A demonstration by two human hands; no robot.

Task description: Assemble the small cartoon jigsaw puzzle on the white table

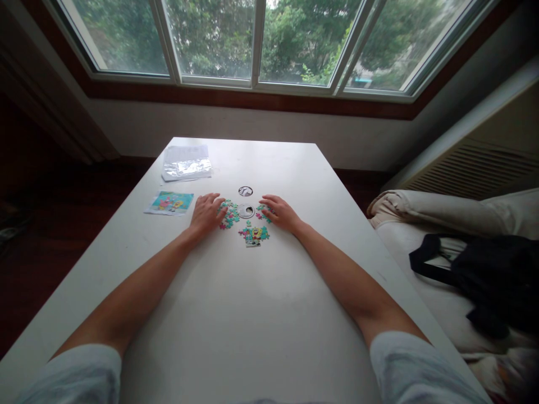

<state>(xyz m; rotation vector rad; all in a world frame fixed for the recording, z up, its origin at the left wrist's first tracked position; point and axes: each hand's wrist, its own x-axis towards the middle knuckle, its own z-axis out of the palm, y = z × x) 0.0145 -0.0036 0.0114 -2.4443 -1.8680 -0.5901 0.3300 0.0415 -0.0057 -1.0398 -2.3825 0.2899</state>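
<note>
Both my arms reach out over a white table (236, 314). My left hand (205, 214) lies flat with fingers spread, its fingertips on a heap of loose teal and pink puzzle pieces (229, 215). My right hand (280, 212) also lies flat and open, fingers touching a few loose pieces (263, 211). Between and just in front of the hands sits a small joined patch of puzzle (254, 234). Neither hand grips anything.
A printed reference picture (170, 202) lies left of my left hand. A clear plastic bag on paper (186, 166) lies farther back left. Two round cable-hole caps (245, 201) sit mid-table. A black bag (484, 275) rests on bedding at the right. Windows behind.
</note>
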